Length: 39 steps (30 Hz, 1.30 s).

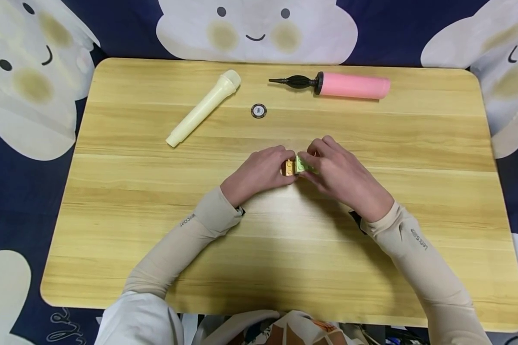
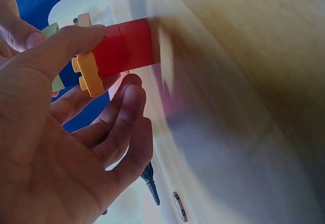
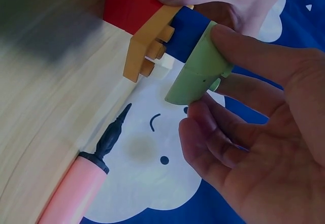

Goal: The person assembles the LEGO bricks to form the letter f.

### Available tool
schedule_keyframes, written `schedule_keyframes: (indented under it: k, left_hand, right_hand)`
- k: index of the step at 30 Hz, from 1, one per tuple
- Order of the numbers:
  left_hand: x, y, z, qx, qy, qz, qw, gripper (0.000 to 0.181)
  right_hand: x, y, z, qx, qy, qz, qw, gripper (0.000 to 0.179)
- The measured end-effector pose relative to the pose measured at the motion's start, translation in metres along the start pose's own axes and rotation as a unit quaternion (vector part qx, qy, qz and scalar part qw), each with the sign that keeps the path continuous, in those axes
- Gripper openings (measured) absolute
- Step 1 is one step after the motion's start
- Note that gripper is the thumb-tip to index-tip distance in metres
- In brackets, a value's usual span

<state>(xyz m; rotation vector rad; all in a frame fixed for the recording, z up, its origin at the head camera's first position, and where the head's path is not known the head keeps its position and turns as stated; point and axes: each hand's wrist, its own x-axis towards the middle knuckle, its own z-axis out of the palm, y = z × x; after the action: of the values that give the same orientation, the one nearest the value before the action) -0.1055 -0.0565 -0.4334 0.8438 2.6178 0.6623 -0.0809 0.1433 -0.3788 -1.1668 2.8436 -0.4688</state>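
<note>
Between the two hands stands a stack of toy building bricks. At its table end is a red brick (image 2: 124, 46), close over the tabletop. Above it comes an orange brick (image 3: 147, 43) with studs sticking out to the side, then a blue brick (image 3: 189, 31). A light green curved brick (image 3: 200, 69) tops the stack. My left hand (image 1: 263, 167) pinches the stack around the red and orange bricks, thumb across their side. With thumb and fingers my right hand (image 1: 341, 175) grips the green brick, whose far side its fingers partly hide.
A cream stick-like tube (image 1: 203, 109) with a wider head lies at the back left. Behind the hands is a dark round chip (image 1: 258, 111). A pink hand pump (image 1: 354, 86) with a black nozzle lies at the back right of the wooden table (image 1: 125, 201).
</note>
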Motion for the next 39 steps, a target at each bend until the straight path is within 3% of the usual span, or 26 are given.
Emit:
schedule_keyframes:
  k: [17, 30, 39]
  left_hand:
    - [-0.004, 0.003, 0.004, 0.006, 0.032, -0.006, 0.9994, 0.029]
    - [-0.008, 0.007, 0.012, 0.042, 0.023, -0.008, 0.9988, 0.046]
    - [-0.012, 0.011, 0.006, 0.034, 0.016, 0.012, 0.9992, 0.049]
  right_hand:
    - [0.002, -0.004, -0.002, -0.007, -0.004, 0.009, 0.9999, 0.023]
    - [0.0, -0.003, 0.003, -0.009, -0.008, 0.013, 0.9998, 0.026]
    - [-0.001, 0.007, -0.003, 0.025, -0.015, 0.039, 0.9988, 0.037]
